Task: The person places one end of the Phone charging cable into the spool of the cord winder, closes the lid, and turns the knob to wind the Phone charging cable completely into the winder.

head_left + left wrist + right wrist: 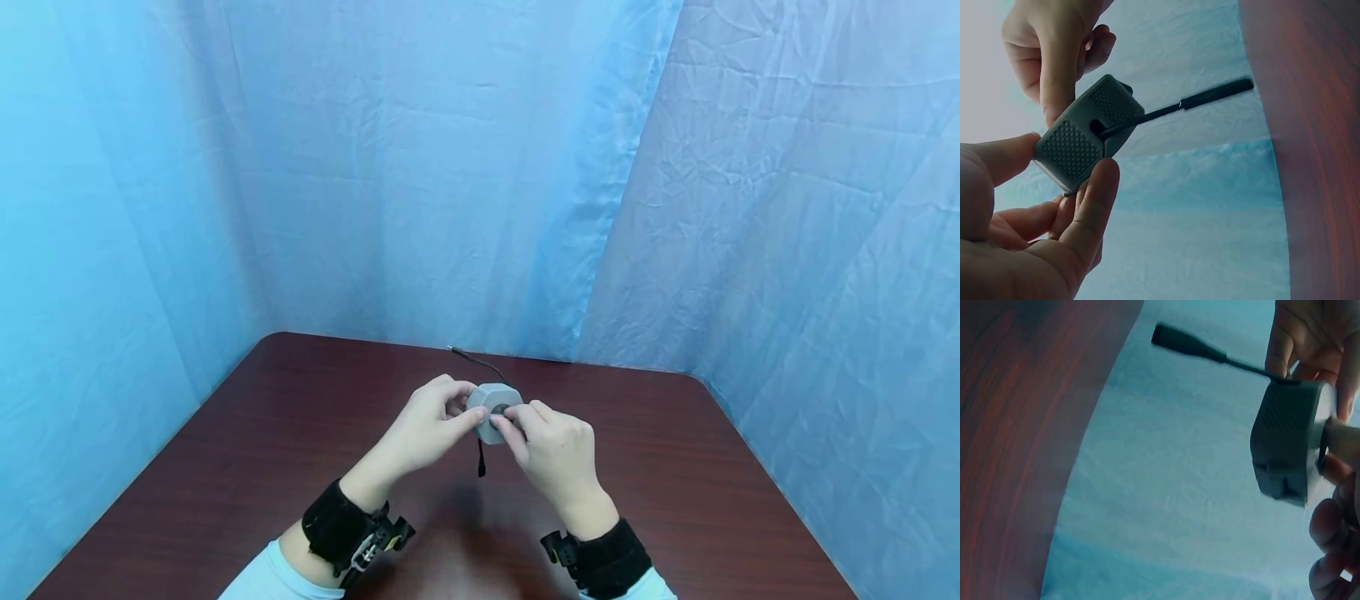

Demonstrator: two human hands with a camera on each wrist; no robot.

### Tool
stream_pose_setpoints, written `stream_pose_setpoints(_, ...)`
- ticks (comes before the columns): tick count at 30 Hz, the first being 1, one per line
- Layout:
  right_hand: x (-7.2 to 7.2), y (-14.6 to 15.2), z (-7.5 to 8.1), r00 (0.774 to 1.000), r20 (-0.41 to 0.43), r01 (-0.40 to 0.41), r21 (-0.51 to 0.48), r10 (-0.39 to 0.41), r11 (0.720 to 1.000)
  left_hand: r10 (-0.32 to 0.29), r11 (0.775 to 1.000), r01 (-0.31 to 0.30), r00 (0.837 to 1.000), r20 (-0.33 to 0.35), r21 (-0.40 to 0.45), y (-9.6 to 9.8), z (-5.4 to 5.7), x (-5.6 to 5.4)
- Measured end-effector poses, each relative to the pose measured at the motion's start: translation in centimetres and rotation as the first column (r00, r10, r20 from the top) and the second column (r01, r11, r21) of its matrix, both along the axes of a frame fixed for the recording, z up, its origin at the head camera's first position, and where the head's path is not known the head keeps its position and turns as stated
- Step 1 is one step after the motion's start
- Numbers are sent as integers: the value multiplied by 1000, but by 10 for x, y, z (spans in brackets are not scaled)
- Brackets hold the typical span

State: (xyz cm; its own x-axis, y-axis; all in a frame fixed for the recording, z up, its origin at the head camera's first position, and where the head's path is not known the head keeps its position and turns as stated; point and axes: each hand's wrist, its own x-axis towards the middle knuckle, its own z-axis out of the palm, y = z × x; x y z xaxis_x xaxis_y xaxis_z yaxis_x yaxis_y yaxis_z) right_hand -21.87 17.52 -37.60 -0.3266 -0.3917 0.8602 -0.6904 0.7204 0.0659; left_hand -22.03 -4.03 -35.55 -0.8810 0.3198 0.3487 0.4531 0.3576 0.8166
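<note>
A small grey many-sided cable winder (483, 397) is held up above the table, with a dark round knob (499, 409) in the middle of its face. Black cable (482, 458) comes out of it on opposite sides, one end pointing down and the other reaching toward the back. My left hand (431, 421) grips the winder's case by its edge between thumb and fingers. On the knob, the thumb and forefinger of my right hand (557, 450) pinch. The left wrist view shows the case's dimpled side (1069, 150) and a cable end (1219, 94) sticking out of a slot.
The dark reddish-brown table (247, 450) has rounded far corners. Light blue curtains (420, 183) hang behind it and on both sides. Each wrist wears a black strap (337, 527) with a small camera.
</note>
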Motion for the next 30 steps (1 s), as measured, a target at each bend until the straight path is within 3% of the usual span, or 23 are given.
stream_pose_setpoints(10, 6, -11, -1, 999, 33, 31, -52, -30, 998, 8, 999, -6, 999, -39, 40, 4, -4, 0)
stream_pose_setpoints(13, 7, -14, -1, 996, 82, 43, -89, -36, 995, 12, 999, -10, 998, -56, 32, 5, -4, 1)
stream_pose_setpoints(16, 8, -17, -1, 978, 206, 53, -160, -19, 986, 16, 1000, -15, 998, -68, 22, 6, -4, 1)
stream_pose_setpoints(21, 9, -19, -2, 924, 380, 69, -269, 40, 961, 27, 1000, -26, 997, -67, 9, 5, -3, 2)
stream_pose_setpoints(30, 9, -15, 1, 922, 387, 80, -226, 14, 971, 49, 999, -49, 997, -63, -6, 3, -3, -1)
